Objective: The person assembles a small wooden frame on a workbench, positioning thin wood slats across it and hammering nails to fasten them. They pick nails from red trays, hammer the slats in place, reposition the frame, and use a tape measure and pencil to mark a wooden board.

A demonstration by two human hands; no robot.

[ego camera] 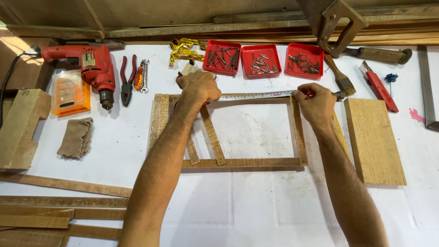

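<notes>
Yellow steel measuring tape [256, 95] lies stretched along top rail of flat rectangular wooden slat frame [242, 162] on white table [256, 206]. Left hand [197, 87] closed on tape case, right hand [315, 99] pinching blade end. Measuring step; reading needs blade taut. 3 red nail trays [261, 60] behind

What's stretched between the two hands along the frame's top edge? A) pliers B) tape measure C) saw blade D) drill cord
B: a tape measure runs from the left hand to the right hand over the top of the wooden frame; the pliers and drill lie apart at the left.
</notes>
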